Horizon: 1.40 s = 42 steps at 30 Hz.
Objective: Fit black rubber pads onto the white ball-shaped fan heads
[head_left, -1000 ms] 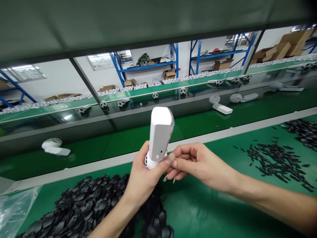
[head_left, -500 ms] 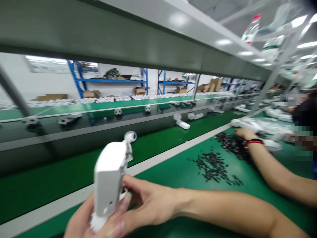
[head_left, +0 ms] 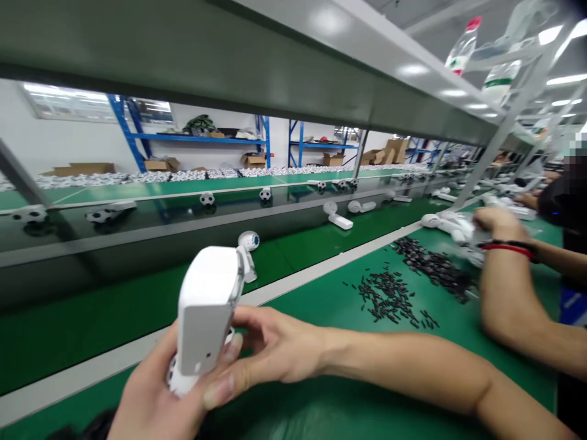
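Note:
A white plastic device housing (head_left: 206, 324) with a rounded top and a flat grey-white face stands upright between my hands. My left hand (head_left: 156, 382) is closed around its lower part from below. Part of a white piece with black spots shows under the housing, between the fingers. My right hand (head_left: 270, 345) grips the housing's right side, thumb low and fingers behind it; the fingertips are partly hidden. Just beyond the housing, a white part with a round head and blue centre (head_left: 248, 241) lies on the green belt (head_left: 293, 256).
Small black pieces (head_left: 389, 296) lie scattered on the green table (head_left: 316, 311), with a denser black pile behind. A co-worker's arm (head_left: 509, 281) reaches in at right near white housings (head_left: 452, 226). Football-patterned balls (head_left: 207, 198) line the dark far track. A shelf (head_left: 275, 79) hangs overhead.
The view has shifted slightly. Both my hands keep hold of the housing, which sits a little higher and further right. The co-worker's hand has moved right, away from the black pile.

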Each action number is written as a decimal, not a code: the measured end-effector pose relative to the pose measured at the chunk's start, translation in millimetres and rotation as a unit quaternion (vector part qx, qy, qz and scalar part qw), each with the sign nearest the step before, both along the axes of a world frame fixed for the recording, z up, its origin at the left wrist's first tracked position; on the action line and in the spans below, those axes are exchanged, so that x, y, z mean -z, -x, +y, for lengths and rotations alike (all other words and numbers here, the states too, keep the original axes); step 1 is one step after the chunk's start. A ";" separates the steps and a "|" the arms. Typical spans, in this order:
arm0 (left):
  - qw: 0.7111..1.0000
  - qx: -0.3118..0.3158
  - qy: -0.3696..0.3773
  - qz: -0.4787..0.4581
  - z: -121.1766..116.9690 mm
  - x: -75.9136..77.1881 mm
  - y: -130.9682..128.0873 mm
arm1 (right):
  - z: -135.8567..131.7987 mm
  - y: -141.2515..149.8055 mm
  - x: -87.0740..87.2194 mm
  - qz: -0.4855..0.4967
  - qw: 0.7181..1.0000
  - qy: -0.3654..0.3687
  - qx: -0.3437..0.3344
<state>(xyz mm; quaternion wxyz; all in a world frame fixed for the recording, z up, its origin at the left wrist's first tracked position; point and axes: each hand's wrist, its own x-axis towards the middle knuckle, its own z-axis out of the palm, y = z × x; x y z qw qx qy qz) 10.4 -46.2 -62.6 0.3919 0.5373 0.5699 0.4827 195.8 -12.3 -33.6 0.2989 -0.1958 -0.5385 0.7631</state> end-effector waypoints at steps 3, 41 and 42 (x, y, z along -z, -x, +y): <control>0.998 0.031 0.051 -0.028 -3.5 -20.4 -7.4 | -3.7 -2.8 2.2 0.003 0.999 -0.040 0.029; 0.964 0.000 -0.012 -0.264 -5.2 -64.3 38.8 | 72.4 -29.1 -8.5 -0.451 0.788 -0.353 0.227; 0.960 0.013 -0.015 -0.280 -4.1 -59.5 34.4 | 51.7 -23.3 -9.9 -0.420 0.780 -0.408 0.220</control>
